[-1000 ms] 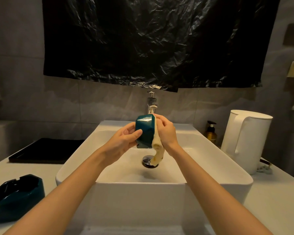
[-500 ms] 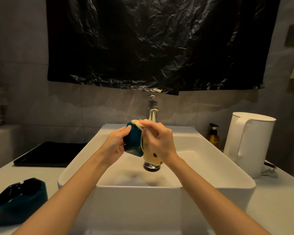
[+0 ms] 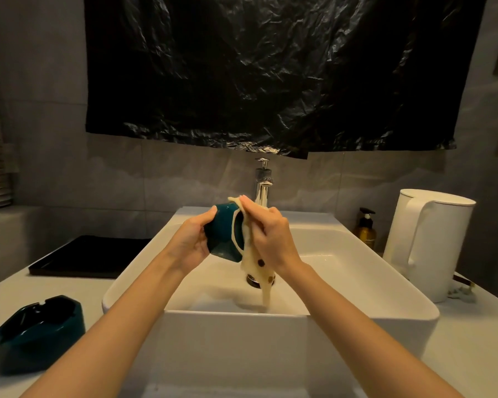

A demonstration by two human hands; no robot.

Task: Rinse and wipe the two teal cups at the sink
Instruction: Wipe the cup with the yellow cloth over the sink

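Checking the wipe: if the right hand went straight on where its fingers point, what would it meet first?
The cloth it pinches, with the rim of the teal cup just behind; the tap looks farther back, though depth is unclear.

White countertop (image 3: 472,354), bearing a white rectangular vessel sink (image 3: 408,297) at centre. Left rear: black tray (image 3: 89,255), lying flat, just beside the sink. Left front: teal cup (image 3: 39,334), upright, apart from the tray. Right: white kettle (image 3: 426,245), near the sink; amber pump bottle (image 3: 365,229) behind, between sink and kettle.
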